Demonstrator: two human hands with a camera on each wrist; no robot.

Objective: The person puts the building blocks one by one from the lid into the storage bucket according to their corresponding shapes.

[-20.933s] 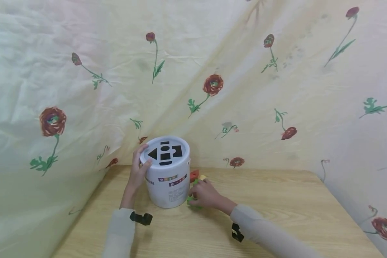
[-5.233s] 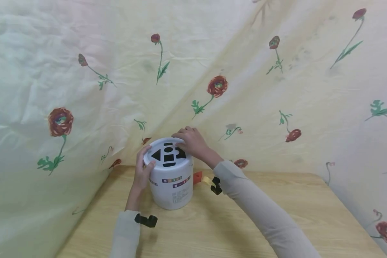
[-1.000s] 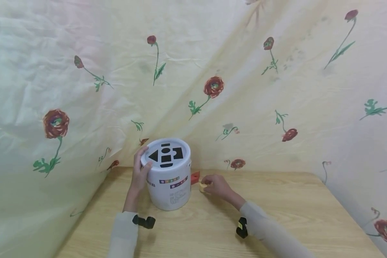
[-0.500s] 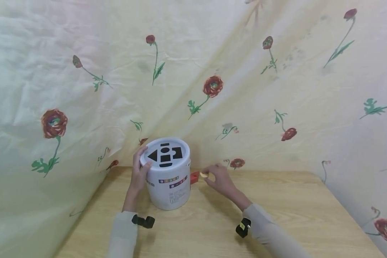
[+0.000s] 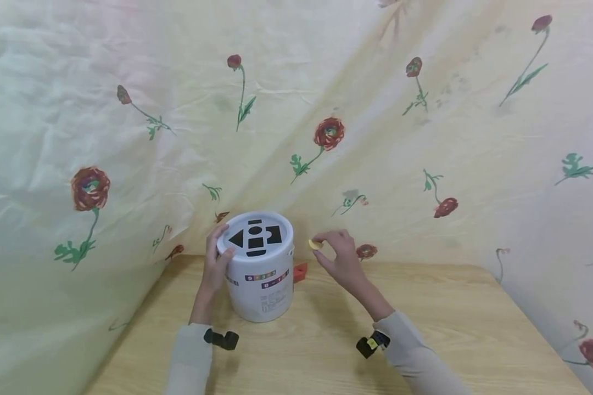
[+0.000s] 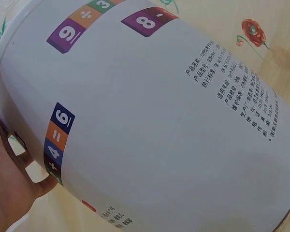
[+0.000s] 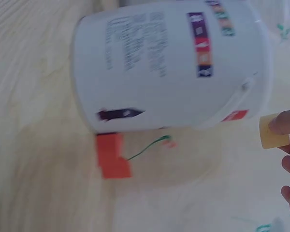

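Fingers, right hand (image 5: 345,259): pinching small yellow curved block (image 5: 314,245); left hand (image 5: 214,267): gripping upper rim of white cylindrical bucket (image 5: 258,293).

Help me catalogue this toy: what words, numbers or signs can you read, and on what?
"9÷3": upper strip on the white bucket.
"8 -": second strip, rest unclear.
"+4=6": left strip, first character dark.
"产品名称", "产品型号", "执行标准", "适用年龄": printed block.
Too small or blurred: the block's finer print, the bucket's remaining lettering.
Yellow block: none seen.
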